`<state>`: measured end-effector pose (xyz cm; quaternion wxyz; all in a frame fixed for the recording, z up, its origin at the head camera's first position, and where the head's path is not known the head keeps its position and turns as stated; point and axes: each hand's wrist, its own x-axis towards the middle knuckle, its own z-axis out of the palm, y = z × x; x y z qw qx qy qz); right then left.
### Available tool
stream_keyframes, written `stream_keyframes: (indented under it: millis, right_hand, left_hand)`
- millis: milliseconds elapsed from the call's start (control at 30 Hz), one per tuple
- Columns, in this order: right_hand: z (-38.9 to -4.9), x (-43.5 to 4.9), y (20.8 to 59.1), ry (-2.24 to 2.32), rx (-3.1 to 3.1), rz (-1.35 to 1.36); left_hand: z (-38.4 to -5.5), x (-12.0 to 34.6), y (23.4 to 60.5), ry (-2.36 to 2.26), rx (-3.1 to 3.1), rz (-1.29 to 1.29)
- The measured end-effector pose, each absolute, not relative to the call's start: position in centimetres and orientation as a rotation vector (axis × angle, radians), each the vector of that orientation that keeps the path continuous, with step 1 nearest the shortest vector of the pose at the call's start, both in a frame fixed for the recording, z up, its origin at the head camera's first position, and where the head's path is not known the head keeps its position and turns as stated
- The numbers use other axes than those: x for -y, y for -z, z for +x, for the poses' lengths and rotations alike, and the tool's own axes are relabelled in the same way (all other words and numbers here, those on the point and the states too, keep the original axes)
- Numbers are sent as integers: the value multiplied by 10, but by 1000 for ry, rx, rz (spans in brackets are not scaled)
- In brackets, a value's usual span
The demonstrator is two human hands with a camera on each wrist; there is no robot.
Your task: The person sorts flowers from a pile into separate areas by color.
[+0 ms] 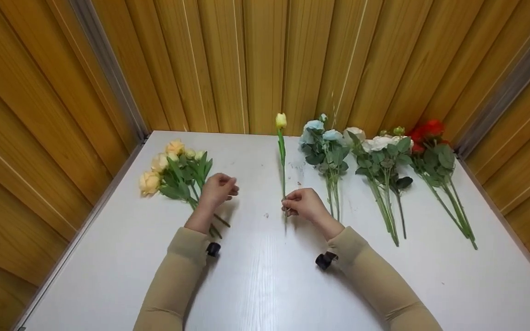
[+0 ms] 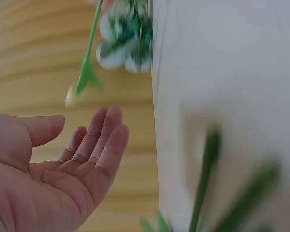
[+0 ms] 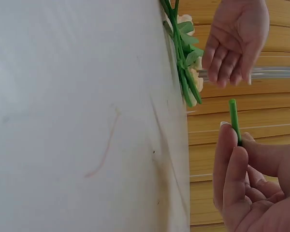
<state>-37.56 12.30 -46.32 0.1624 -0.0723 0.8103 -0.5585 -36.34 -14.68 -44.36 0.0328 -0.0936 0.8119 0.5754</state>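
Between thumb and fingertips, my right hand [image 1: 307,205] pinches the lower stem of a single yellow tulip [image 1: 282,151], held upright with its bloom at the top. In the right wrist view the cut end of the green stem [image 3: 234,116] sticks out past the fingers. My left hand [image 1: 218,189] is empty, its fingers loosely bent and apart from the tulip, as the left wrist view also shows. Beneath the left wrist lies a bunch of peach roses and pale tulips [image 1: 177,172]; the wrist hides part of its stems.
To the right on the white table [image 1: 256,276] lie a blue bunch [image 1: 325,147], a white bunch [image 1: 382,154] and a red bunch [image 1: 435,156], stems toward me. A dark leaf [image 1: 404,183] sits beside the white bunch. Wood-patterned walls [image 1: 265,64] enclose the table.
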Motion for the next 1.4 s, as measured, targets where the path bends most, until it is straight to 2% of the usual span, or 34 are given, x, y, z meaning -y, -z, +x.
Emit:
stream_keyframes:
  millis: [133,267,567,1000,1400]
  right_hand:
    - [-382,-133,467,1513,-2324,-138]
    - [-386,-137,470,1425,-2347,-101]
    - [-390,-136,476,1379,-2261,-74]
    - [-392,-135,475,1233,-2279,-98]
    - [-391,-137,472,1208,-2252,-113]
  left_hand:
    - [-363,199,444,-1606,-2661,-493]
    - [-362,232,447,-1420,-2722,-632]
    - [-357,248,454,-1019,-2643,-617]
    - [-358,254,458,-1142,-2571,-533]
    - [-357,260,454,-1652,-2271,-683]
